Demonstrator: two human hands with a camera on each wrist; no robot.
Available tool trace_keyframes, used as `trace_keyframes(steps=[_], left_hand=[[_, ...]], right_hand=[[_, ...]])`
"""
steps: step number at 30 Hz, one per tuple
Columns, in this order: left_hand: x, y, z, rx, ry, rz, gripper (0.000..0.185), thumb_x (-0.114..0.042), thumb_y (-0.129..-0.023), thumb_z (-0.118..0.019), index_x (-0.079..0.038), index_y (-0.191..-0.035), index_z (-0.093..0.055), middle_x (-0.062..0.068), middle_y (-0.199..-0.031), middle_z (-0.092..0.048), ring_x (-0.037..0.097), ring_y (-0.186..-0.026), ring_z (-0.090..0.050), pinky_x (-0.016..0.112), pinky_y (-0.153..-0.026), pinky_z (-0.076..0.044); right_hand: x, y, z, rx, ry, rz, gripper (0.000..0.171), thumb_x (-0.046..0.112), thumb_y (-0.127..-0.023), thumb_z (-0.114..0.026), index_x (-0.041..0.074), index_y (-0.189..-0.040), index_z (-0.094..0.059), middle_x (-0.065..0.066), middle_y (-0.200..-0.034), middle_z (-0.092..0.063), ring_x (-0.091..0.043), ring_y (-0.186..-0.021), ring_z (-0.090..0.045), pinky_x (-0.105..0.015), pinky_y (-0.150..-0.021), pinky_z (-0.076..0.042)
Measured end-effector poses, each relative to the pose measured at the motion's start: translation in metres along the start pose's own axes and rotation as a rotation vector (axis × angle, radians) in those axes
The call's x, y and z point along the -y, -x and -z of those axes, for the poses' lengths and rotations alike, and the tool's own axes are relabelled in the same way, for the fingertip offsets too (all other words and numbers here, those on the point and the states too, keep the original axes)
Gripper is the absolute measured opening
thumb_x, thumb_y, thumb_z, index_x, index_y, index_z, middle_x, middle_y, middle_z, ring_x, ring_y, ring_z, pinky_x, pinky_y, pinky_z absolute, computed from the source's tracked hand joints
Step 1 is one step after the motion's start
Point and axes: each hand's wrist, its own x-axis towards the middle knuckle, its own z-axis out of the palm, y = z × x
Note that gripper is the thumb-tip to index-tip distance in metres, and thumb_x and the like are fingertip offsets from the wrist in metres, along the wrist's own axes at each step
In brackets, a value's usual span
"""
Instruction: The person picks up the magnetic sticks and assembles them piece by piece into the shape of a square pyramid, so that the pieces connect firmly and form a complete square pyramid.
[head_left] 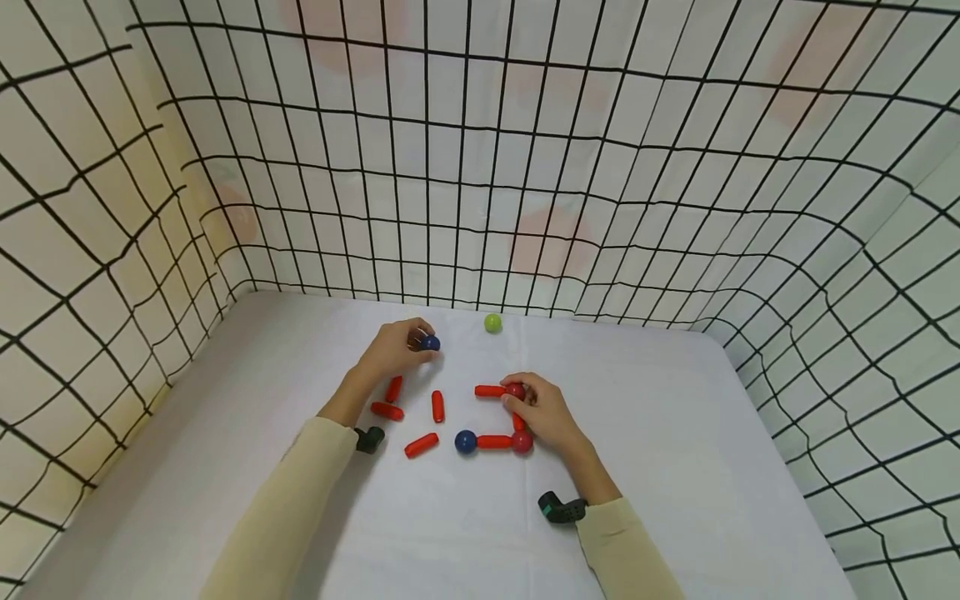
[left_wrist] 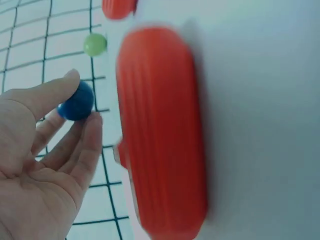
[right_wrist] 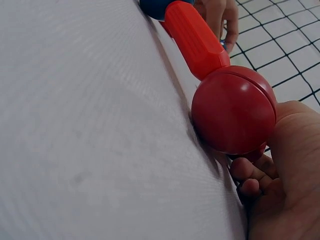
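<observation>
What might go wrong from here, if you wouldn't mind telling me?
The blue ball is pinched near the fingertips of the left hand, so it could slip and roll away.

The right hand holds the joined rods at one red ball; a sideways push might twist or part a joint.

The green ball lies loose and could roll if bumped.

Left of the red rod (left_wrist: 162, 132), a blue ball (left_wrist: 80, 102) was pinched by the left hand (left_wrist: 42, 182) and a green ball (left_wrist: 95, 44) could be seen.
</observation>
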Motion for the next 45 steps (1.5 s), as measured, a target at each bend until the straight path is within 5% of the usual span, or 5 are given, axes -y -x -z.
trace_keyframes(steps=[14, 26, 39, 45], left_hand=[[-0.021, 0.029, -0.028, 0.063, 0.044, -0.092, 0.038, -0.022, -0.089, -0.082, -0.013, -0.123, -0.069, 0.002, -0.111, -0.073, 0.021, -0.106, -0.068, 0.039, -0.097, -0.059], [-0.035, 0.035, -0.044, 0.149, 0.006, -0.114, 0.036, -0.017, -0.089, -0.082, -0.015, -0.123, -0.069, -0.001, -0.112, -0.073, 0.015, -0.103, -0.067, 0.035, -0.095, -0.059], [-0.038, 0.033, -0.05, 0.17, -0.049, -0.112, 0.035, -0.018, -0.091, -0.081, -0.016, -0.123, -0.068, -0.001, -0.111, -0.072, 0.015, -0.1, -0.065, 0.033, -0.094, -0.059], [-0.039, 0.032, -0.052, 0.159, -0.07, -0.124, 0.037, -0.021, -0.091, -0.081, -0.016, -0.125, -0.068, 0.0, -0.113, -0.072, 0.016, -0.102, -0.066, 0.034, -0.096, -0.058]], right_hand=[[0.004, -0.003, 0.004, 0.002, 0.025, 0.008, 0.026, 0.021, -0.096, -0.072, 0.021, -0.121, -0.07, -0.004, -0.085, -0.054, -0.018, -0.076, -0.051, -0.024, -0.064, -0.041], [0.003, -0.005, -0.002, -0.001, 0.021, -0.029, 0.024, 0.024, -0.097, -0.07, 0.023, -0.121, -0.068, -0.005, -0.088, -0.055, -0.021, -0.079, -0.052, -0.026, -0.067, -0.043], [0.005, -0.002, -0.001, -0.016, 0.034, -0.015, 0.028, 0.028, -0.096, -0.072, 0.024, -0.124, -0.069, -0.006, -0.088, -0.055, -0.021, -0.078, -0.052, -0.026, -0.065, -0.043], [0.01, -0.001, 0.002, -0.03, 0.077, 0.007, 0.034, 0.028, -0.096, -0.072, 0.021, -0.129, -0.069, -0.006, -0.112, -0.064, -0.022, -0.099, -0.054, -0.03, -0.081, -0.046]])
